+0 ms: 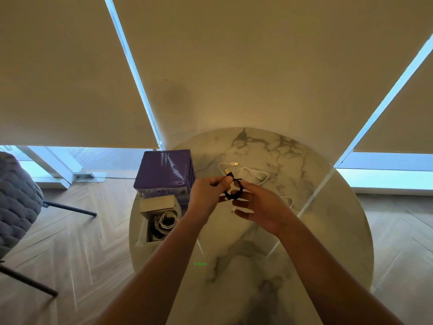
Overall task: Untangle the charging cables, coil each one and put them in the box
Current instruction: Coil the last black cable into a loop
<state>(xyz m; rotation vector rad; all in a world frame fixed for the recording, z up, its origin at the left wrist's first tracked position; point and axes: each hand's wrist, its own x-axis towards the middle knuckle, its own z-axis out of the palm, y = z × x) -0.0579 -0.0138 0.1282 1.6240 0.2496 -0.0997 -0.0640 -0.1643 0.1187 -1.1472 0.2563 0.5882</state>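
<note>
Above the round marble table [328, 231] both my hands hold a black cable [234, 192] wound into a small coil. My left hand [207, 192] pinches the end with the USB plug, which sticks up past my fingers. My right hand [257, 207] grips the coil from the right side. A white cable [251, 171] lies loose on the table just beyond my hands, its USB plug pointing right. The small open box [150, 228] stands at the table's left edge, left of my left forearm, with coiled white cables inside.
A purple box [164, 171] stands behind the open box at the table's left rear. A grey quilted chair [16, 198] with dark legs is on the wooden floor at far left. Window blinds hang behind the table.
</note>
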